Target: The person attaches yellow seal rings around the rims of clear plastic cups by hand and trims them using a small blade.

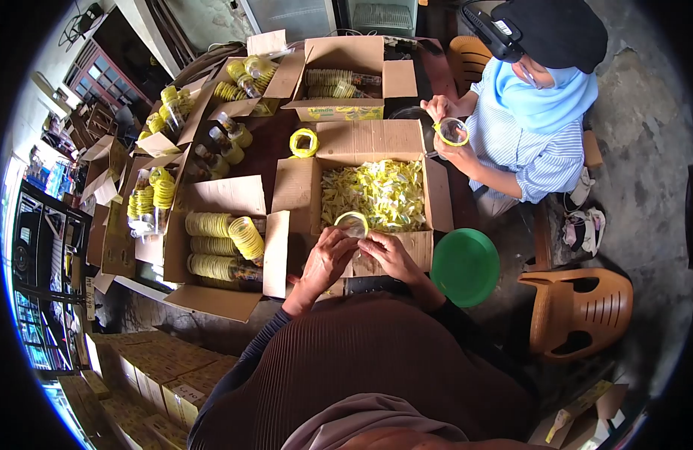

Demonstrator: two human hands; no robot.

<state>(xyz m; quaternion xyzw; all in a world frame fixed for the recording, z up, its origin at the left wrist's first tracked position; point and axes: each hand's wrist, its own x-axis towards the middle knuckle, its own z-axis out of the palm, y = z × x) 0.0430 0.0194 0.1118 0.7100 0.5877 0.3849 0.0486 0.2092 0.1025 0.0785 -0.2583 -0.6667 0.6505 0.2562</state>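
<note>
My left hand (330, 255) and my right hand (391, 256) are together at the near edge of an open cardboard box (296, 192). Between them they hold a see-through plastic cup (352, 222) with a yellow rim, their fingers closed on its near side. The box just beyond my hands is full of loose yellow and white slips (376, 191). Left of my left hand, another carton holds stacks of yellow-rimmed cups (246, 236). A yellow ring-shaped item (304, 142) sits by the box's far left corner.
A co-worker (538, 131) at the right holds a similar yellow-rimmed cup (453, 132). A green plastic basin (465, 267) lies right of my right hand, near an orange-brown chair (583, 311). More cartons (339, 111) with yellow-rimmed stacks stand at the back and left.
</note>
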